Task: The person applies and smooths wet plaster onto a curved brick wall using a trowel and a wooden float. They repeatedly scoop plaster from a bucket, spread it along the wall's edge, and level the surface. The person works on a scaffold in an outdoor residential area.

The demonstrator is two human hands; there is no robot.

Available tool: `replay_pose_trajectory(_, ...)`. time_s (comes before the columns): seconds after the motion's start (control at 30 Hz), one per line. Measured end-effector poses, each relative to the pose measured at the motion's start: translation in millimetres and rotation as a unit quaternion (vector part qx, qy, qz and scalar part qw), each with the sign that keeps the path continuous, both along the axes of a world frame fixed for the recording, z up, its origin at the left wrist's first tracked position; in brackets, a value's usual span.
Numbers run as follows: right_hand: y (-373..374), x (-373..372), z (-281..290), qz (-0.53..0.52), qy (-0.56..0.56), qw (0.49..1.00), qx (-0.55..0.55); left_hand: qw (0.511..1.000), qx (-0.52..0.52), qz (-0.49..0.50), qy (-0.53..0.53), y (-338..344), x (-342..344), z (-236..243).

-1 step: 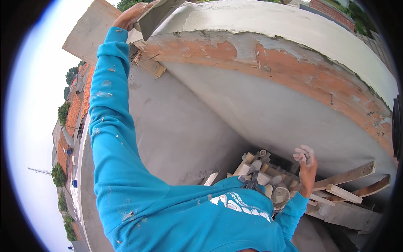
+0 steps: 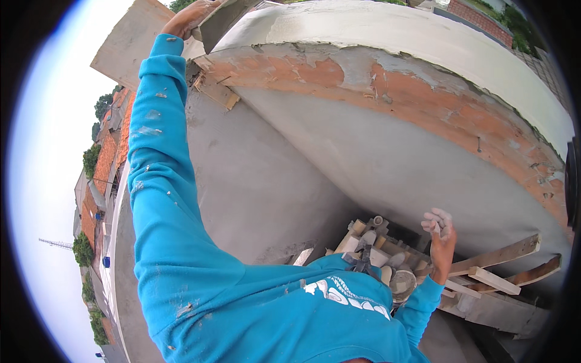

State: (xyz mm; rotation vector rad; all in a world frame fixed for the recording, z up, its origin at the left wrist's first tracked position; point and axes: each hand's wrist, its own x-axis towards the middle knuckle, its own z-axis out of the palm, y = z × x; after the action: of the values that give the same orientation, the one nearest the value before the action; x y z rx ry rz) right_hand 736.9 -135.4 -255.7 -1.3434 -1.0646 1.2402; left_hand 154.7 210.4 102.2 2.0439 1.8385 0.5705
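Note:
My left hand (image 2: 187,20) reaches to the far left on a raised arm in a blue, plaster-spotted sleeve. Its fingers are closed on a flat grey plastering float (image 2: 223,23), partly cut off by the top of the picture. The float stands tilted at the left end of a curved ledge with a pale plastered top (image 2: 387,27). Below that top runs a band of bare orange brick (image 2: 417,94) with grey mortar patches. At the right my right hand (image 2: 442,239) is raised, its dusty fingers loosely bent and apart, holding nothing.
A wide board (image 2: 130,45) juts out beyond my left hand. A small wooden piece (image 2: 219,92) is fixed under the ledge's corner. Smooth grey walls (image 2: 260,175) meet below. Timber beams (image 2: 496,257) and a cluttered heap of wood pieces (image 2: 387,248) lie low down. Tiled roofs (image 2: 104,157) show far left.
My left hand and the float have shifted very slightly upward along the end of the ledge. My right hand has barely moved.

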Motion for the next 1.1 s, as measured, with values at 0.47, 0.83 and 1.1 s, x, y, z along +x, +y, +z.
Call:
replay_pose_trajectory(0.47, 0, -11, -13, 0.019, -0.017, 0.999, -0.029, 0.971, -0.005, 0.194, 0.140, 28, -74, -11)
replay_pose_trajectory(0.83, 9, -7, -15, 0.073, 0.017, 0.997, 0.003, 0.975, -0.017, 0.165, 0.151, 6, -6, -8)
replay_pose_trajectory(1.1, 0, 39, -16, 0.081, 0.022, 0.996, -0.002, 0.972, -0.018, 0.158, 0.175, -18, 71, -7)
